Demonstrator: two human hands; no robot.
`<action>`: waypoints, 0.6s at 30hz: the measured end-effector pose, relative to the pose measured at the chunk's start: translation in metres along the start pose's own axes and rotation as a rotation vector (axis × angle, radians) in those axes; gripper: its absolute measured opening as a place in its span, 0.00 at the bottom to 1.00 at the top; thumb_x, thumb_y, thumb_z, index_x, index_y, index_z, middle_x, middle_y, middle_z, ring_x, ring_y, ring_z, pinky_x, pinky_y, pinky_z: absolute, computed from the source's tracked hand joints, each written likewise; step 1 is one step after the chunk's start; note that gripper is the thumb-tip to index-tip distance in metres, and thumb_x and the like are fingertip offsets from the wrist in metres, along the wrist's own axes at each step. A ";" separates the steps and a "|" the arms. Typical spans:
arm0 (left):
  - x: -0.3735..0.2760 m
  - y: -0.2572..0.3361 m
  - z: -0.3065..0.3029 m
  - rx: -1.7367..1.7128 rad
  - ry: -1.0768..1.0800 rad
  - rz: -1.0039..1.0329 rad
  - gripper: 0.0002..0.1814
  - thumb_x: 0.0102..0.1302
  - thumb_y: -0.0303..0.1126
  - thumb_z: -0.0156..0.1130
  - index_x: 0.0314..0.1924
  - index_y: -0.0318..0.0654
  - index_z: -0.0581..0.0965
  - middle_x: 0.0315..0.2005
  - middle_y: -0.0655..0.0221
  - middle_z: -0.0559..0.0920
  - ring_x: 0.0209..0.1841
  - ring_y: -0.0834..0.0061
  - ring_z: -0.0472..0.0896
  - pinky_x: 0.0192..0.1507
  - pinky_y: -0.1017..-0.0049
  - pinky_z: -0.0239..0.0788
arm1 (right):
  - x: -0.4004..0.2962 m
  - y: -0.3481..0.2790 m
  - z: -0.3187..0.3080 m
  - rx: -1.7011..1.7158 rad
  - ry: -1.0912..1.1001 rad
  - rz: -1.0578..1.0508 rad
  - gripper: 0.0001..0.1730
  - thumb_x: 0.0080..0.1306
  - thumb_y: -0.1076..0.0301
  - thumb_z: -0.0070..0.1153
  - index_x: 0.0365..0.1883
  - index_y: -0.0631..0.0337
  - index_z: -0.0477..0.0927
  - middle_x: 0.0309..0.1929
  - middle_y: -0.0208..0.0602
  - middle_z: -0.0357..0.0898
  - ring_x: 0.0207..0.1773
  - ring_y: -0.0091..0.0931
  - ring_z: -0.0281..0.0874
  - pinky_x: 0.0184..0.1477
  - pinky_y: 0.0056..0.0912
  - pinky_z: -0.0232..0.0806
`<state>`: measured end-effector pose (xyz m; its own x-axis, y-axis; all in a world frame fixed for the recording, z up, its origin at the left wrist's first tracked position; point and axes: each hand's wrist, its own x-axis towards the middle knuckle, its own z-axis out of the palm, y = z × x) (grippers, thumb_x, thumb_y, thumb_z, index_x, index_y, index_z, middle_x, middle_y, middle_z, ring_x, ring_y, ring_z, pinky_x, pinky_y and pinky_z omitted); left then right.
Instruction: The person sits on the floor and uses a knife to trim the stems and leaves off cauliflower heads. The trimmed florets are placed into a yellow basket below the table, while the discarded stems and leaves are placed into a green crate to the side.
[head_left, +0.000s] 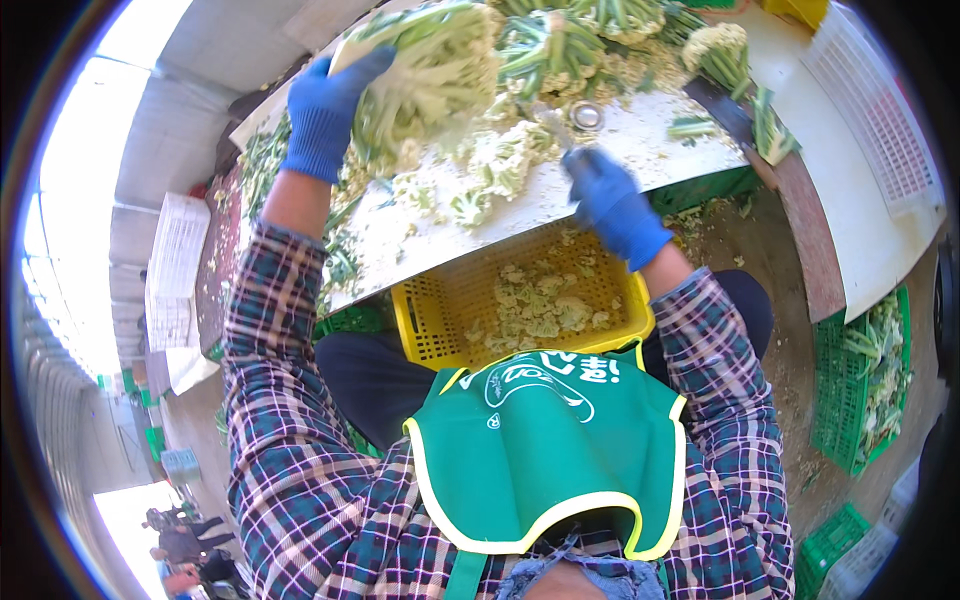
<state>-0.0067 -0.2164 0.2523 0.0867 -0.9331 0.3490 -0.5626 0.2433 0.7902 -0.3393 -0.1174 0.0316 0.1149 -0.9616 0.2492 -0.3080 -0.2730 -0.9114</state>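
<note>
My left hand (322, 112), in a blue knitted glove, grips a large cauliflower head (431, 86) raised over the white work table (637, 146). The head is blurred, with its cut, branching underside towards me. My right hand (611, 202), gloved alike, is closed around a small knife (553, 124), whose blurred blade points away from me, apart from the head. Cut florets (510, 161) lie on the table between my hands. Below the table's near edge, a yellow plastic crate (431, 315) between my legs holds loose florets (547, 300).
Whole cauliflowers (551, 49) are heaped at the table's far side. A round metal object (586, 116) sits near the knife. A dark blade (720, 109) lies at the right. Leaf trimmings fill a green crate (836, 397). White crates (176, 262) stand left; people (187, 551) are far off.
</note>
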 end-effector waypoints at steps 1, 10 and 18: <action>-0.011 -0.019 -0.017 -0.088 0.057 -0.042 0.31 0.65 0.52 0.93 0.53 0.30 0.94 0.44 0.66 0.96 0.41 0.79 0.90 0.49 0.73 0.83 | -0.009 0.026 0.035 -0.464 -0.006 -0.469 0.23 0.92 0.50 0.57 0.62 0.64 0.85 0.41 0.49 0.89 0.46 0.42 0.93 0.47 0.46 0.85; -0.094 -0.202 -0.111 -0.111 0.383 -0.342 0.30 0.67 0.47 0.94 0.54 0.28 0.91 0.44 0.65 0.95 0.41 0.78 0.89 0.47 0.72 0.82 | 0.024 0.055 0.264 -0.294 -0.587 0.015 0.29 0.90 0.46 0.52 0.64 0.66 0.84 0.58 0.68 0.92 0.63 0.59 0.91 0.68 0.61 0.80; -0.139 -0.252 -0.107 -0.257 0.436 -0.262 0.27 0.72 0.54 0.91 0.49 0.37 0.89 0.39 0.77 0.88 0.39 0.84 0.79 0.43 0.74 0.76 | 0.074 0.015 0.225 -0.219 -0.332 0.268 0.30 0.91 0.50 0.54 0.75 0.68 0.80 0.52 0.69 0.92 0.59 0.57 0.93 0.63 0.61 0.81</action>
<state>0.2115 -0.1196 0.0584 0.5584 -0.7888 0.2570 -0.2626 0.1257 0.9567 -0.1225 -0.1861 -0.0374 0.2884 -0.9479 -0.1356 -0.5553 -0.0502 -0.8301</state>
